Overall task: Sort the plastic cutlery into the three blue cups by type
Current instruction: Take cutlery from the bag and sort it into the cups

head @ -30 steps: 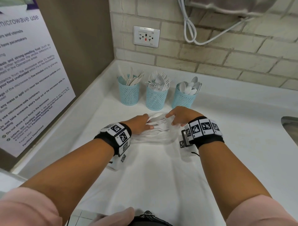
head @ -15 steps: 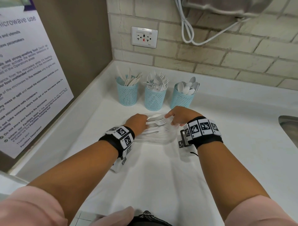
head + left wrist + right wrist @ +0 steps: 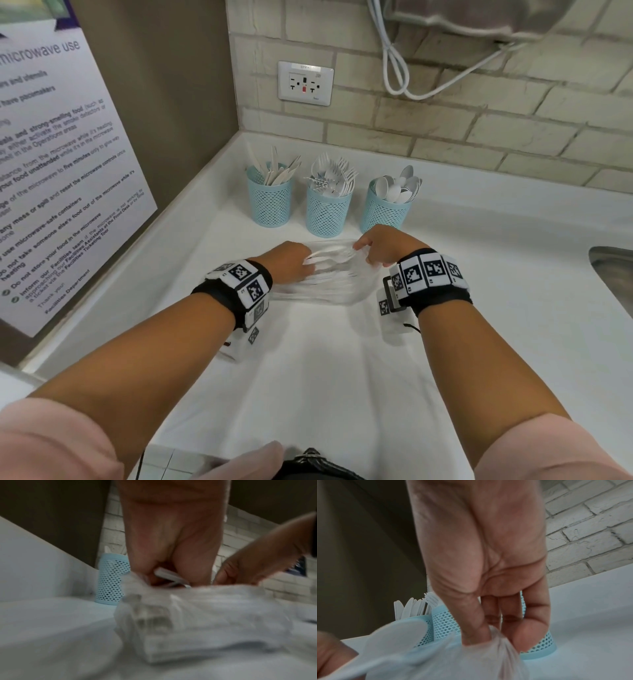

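Both hands work the bag (image 3: 325, 277) (clear plastic): right hand (image 3: 383, 245) pinches its edge open, left hand (image 3: 291, 262) grasps cutlery (image 3: 329, 255) inside, to sort into cups (image 3: 328, 214).

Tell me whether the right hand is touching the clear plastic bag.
Touching. The right wrist view shows the right hand pinching the clear plastic bag between thumb and fingers.

Head view looks down from above; wrist views low, close, facing wall; all share blue cups (image 3: 329, 214).

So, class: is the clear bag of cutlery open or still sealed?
Open. The left hand grips cutlery at its mouth; the right hand pinches the bag.
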